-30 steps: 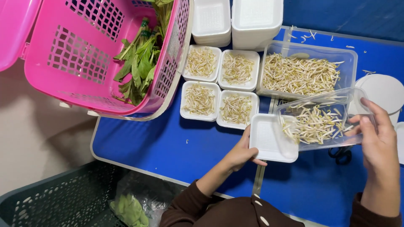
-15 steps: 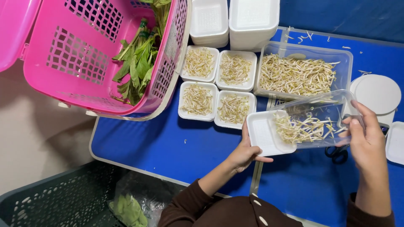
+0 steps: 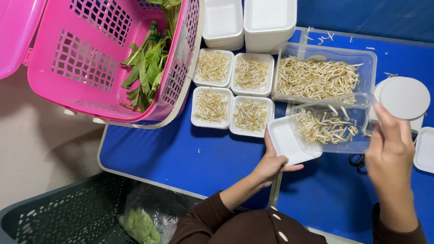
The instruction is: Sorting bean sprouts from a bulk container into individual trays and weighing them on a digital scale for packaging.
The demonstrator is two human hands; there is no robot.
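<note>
The clear plastic tub (image 3: 337,124) of bean sprouts (image 3: 325,127) hangs tilted above the blue table (image 3: 217,158), its lower rim resting over the empty white foam tray (image 3: 289,142). The right hand (image 3: 391,151) grips the tub by its far end, fingers wrapped over the rim and thumb behind, the wrist raised so that the open mouth slopes down toward the tray. The left hand (image 3: 271,162) steadies that tray from below, thumb stretched along its near edge and fingers curled loosely under; the forearm comes up from a brown sleeve (image 3: 203,217) at the bottom of the view.

Just beyond the left hand, four small white foam trays (image 3: 233,88) sit in a two-by-two block, each already holding a heap of sprouts. Beyond the tilted tub stands a larger clear rectangular container (image 3: 325,74), well filled with sprouts. Farther back are two stacks of empty white foam trays (image 3: 248,20). To the right of the right hand lie round white lids (image 3: 404,97), and another white tray (image 3: 425,149) shows at the frame edge. A pair of scissors (image 3: 357,160) lies partly hidden under the tub.

Well off to the left, a pink plastic basket (image 3: 90,58) leans on the table's corner with green leafy stalks (image 3: 147,68) inside. Below it, on the floor, a dark grey crate (image 3: 58,212) holds a clear bag of greens (image 3: 142,221).
</note>
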